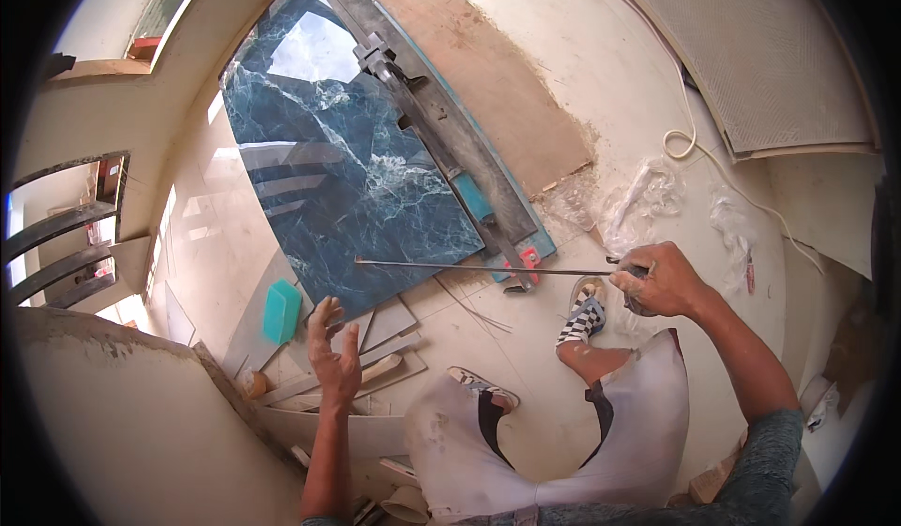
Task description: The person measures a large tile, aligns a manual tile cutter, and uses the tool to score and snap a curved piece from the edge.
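My right hand (pixel 657 280) grips a dark tape measure (pixel 634 301), its thin blade (pixel 488 268) drawn out leftward across the lower end of a glossy dark-blue marble-patterned tile (pixel 328 207). The blade's tip lies over the tile near its lower middle. My left hand (pixel 333 348) is just below the tile's lower-left corner, fingers apart, holding nothing. A long metal tile cutter (pixel 441 151) with a sliding carriage (pixel 375 57) runs along the tile's right side, with a red fitting (pixel 527 259) at its near end.
A teal box (pixel 282 310) and tile offcuts (pixel 385 324) lie by my left hand. Cardboard (pixel 507 85), plastic wrap (pixel 648 193) and a white cable (pixel 760 202) lie on the floor at right. A large board (pixel 741 57) stands upper right; a low wall (pixel 103 404) is lower left.
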A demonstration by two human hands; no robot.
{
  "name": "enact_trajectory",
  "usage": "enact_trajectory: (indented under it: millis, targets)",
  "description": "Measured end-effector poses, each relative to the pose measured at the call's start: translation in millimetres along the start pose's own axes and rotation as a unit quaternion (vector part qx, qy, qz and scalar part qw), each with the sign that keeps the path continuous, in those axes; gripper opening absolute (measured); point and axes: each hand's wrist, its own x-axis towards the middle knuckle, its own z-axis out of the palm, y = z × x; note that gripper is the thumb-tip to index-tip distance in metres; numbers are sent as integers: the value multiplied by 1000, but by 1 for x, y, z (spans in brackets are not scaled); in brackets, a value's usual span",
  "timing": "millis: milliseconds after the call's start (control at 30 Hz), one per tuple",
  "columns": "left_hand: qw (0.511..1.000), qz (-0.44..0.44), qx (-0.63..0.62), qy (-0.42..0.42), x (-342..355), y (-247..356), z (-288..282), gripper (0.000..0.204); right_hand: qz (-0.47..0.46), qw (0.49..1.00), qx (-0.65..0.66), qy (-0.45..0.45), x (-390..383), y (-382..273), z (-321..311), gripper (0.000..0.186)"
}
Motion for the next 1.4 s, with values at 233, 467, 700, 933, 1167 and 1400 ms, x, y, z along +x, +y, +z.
enact_trajectory:
  millis: [233,467,700,933,1167,1400]
  targets:
    - [936,-206,53,-280,-109,124,5,54,172,976,118,68,-125,79,-63,24]
    - [896,-234,20,-377,-96,256,-8,81,276,945,151,84,-172,42,-115,20]
    - [886,-163,65,-428,-49,319,28,112,205,960,154,110,-110,13,-166,26]
    - [859,-246,152,-422,40,357,78,113,202,968,106,107,-18,-33,-250,30]
    - [850,-305,133,-408,124,375,84,113,160,978,86,106,76,-104,-331,23]
    - [864,-377,70,-325,219,395,95,104,119,990,13,70,174,-164,-409,25]
